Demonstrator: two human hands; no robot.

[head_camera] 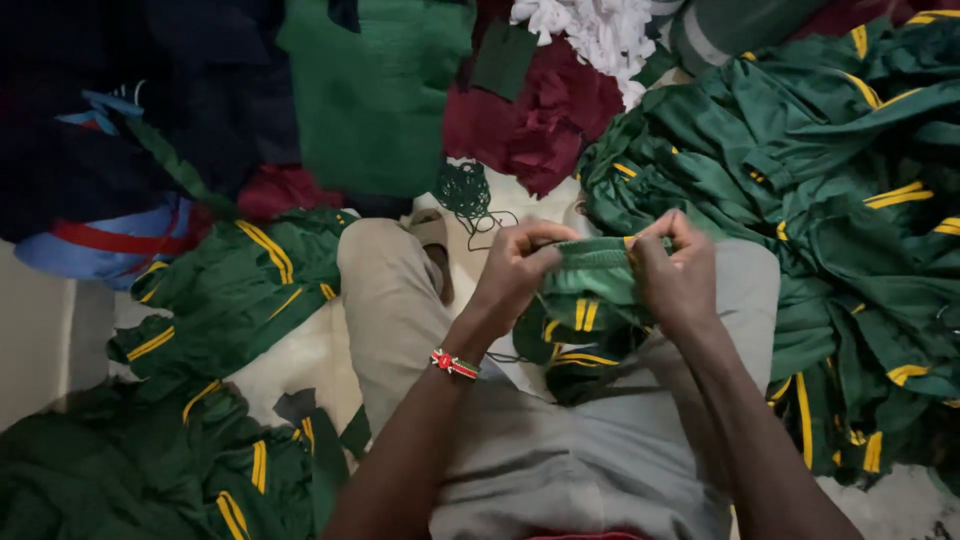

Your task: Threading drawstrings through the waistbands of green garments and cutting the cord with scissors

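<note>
Centrally, a green garment (590,290) with yellow stripes sits over the person's lap, its top edge stretched between both hands; the left hand (515,275) pinches that edge with fingers closed on the cloth, and the right hand (675,270) grips it just beside, fingers also clamped on the fabric; a beaded wristband (455,363) circles the left wrist. Judging by the grip, keeping the edge taut and level between the two pinches would serve the handling best, with thumbs near each other so the band does not twist. Right of the garment, a heap of green clothes (830,200) lies close, nearly touching the right hand; left of it, past the grey trousers (400,310), more green pieces (230,290) lie on the floor; above it, maroon cloth (540,120) and tangled green thread (465,190). Open room is slim; only the lap seems free for moving.
</note>
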